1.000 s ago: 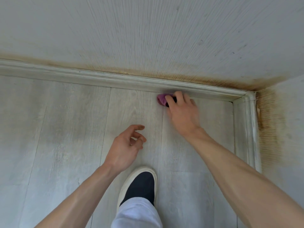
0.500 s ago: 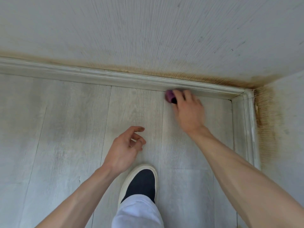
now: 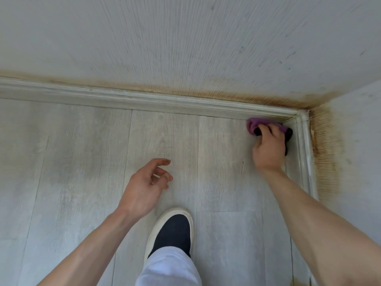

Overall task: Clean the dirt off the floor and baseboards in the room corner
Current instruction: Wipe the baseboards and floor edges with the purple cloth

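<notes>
My right hand [image 3: 269, 148] grips a purple cloth [image 3: 253, 124] and presses it against the foot of the back baseboard [image 3: 144, 101], right by the room corner. The side baseboard [image 3: 304, 145] runs toward me on the right of that hand. Grey plank floor [image 3: 86, 153] fills the lower view. My left hand [image 3: 144, 186] hovers above the floor in the middle, fingers loosely curled, holding nothing. Most of the cloth is hidden under my right hand's fingers.
Brown-yellow staining lines the wallpaper [image 3: 237, 94] just above both baseboards, heaviest at the corner [image 3: 321, 141]. My foot in a dark slip-on shoe [image 3: 173, 230] with a white trouser leg stands on the floor between my arms.
My right hand has slid the cloth to the right along the back baseboard into the corner. My left hand has stayed about where it was.
</notes>
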`<state>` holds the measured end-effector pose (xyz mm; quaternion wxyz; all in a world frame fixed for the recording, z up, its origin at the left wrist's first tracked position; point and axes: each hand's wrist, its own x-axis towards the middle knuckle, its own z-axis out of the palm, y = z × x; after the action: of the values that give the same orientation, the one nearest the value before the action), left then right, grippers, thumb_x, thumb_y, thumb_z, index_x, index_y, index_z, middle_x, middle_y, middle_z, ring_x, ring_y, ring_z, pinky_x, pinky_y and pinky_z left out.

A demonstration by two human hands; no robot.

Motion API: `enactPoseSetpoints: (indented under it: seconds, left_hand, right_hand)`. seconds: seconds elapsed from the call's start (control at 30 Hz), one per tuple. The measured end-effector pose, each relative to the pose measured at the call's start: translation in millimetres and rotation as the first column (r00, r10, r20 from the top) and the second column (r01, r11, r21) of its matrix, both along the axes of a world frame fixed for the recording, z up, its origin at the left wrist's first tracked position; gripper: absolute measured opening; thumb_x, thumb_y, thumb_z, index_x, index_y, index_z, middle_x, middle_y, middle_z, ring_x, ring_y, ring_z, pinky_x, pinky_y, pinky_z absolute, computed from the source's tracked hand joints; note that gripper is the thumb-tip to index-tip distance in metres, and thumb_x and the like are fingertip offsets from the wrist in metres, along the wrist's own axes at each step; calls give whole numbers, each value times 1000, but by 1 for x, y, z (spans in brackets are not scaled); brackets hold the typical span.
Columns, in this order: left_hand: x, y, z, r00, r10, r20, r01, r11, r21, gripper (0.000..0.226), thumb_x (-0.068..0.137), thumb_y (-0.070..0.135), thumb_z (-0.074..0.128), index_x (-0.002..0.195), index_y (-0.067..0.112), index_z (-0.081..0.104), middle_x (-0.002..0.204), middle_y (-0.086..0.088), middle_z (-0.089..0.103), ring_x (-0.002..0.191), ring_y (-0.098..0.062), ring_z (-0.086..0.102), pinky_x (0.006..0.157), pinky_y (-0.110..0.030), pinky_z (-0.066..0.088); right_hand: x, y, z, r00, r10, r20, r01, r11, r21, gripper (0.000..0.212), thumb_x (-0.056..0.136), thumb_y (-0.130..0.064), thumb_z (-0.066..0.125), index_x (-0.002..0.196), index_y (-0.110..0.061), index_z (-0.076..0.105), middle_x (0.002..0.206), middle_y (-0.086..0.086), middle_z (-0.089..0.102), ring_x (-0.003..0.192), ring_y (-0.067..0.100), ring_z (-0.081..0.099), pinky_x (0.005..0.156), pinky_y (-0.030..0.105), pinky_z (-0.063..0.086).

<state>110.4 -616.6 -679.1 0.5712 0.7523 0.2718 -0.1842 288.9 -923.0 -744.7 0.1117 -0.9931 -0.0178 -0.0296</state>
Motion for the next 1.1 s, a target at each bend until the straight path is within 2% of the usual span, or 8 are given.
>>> enactPoseSetpoints:
  seconds: [0.23,0.43,0.57,0.67,0.8,0.87,0.97,1.1]
  left_hand:
    - [10,-13,1,998,-61,-1,61,998,-5,30,99,17,60,120,38,64,94,15,73,81,-7,72,83,-34,58]
    - [15,-13,4,998,-64,18,64,998,-5,31,99,17,59,120,40,63,95,15,74,81,-7,72,85,-34,57]
    - [11,-17,4,999,-41,11,42,999,-29,31,100,15,58,120,38,64,94,13,74,81,-8,72,86,-38,58]
    - [11,-22,3,1000,-30,6,31,998,-56,32,101,14,58,120,38,65,95,10,75,82,-11,73,87,-36,57]
    - [14,-25,5,999,-41,29,43,997,-70,33,100,11,57,119,36,65,93,9,76,81,-13,72,87,-37,57]
    - [16,-26,5,998,-48,33,51,996,-76,33,100,10,57,119,35,65,93,8,76,81,-13,72,86,-37,57]
    - [16,-23,5,999,-39,30,41,996,-77,34,100,8,56,119,35,65,93,7,76,81,-14,72,86,-37,57]
    - [15,-25,3,998,-54,15,55,996,-75,33,101,9,57,119,36,65,93,8,76,82,-14,72,86,-37,57]
  right_hand:
    - [19,23,0,778,626,-47,-627,772,-102,53,86,5,68,136,-11,61,133,11,58,117,35,55,85,46,57]
    - [9,-4,10,992,-71,-109,71,997,3,56,81,13,54,132,-10,60,136,16,52,123,37,47,103,46,46]
    - [-23,59,16,998,4,-68,20,935,355,43,87,10,54,121,-15,65,125,6,62,116,23,55,97,31,46]
    - [-33,67,28,965,-225,-138,253,640,726,30,98,-2,58,118,-24,62,116,-6,66,108,8,62,97,21,49]
    - [6,37,48,665,-570,-484,471,-184,863,40,102,-4,57,134,-28,58,133,-6,59,124,19,59,102,48,54]
    - [32,28,51,616,-569,-545,471,-288,833,48,104,-5,53,146,-27,49,143,-3,53,127,23,53,102,51,53]
    - [62,43,53,541,-661,-520,466,-279,840,49,101,-4,51,144,-27,51,132,-4,58,116,19,59,104,44,53]
    - [33,93,41,667,-657,-351,516,68,854,36,97,-2,60,127,-21,60,120,-8,66,100,7,63,96,23,47]
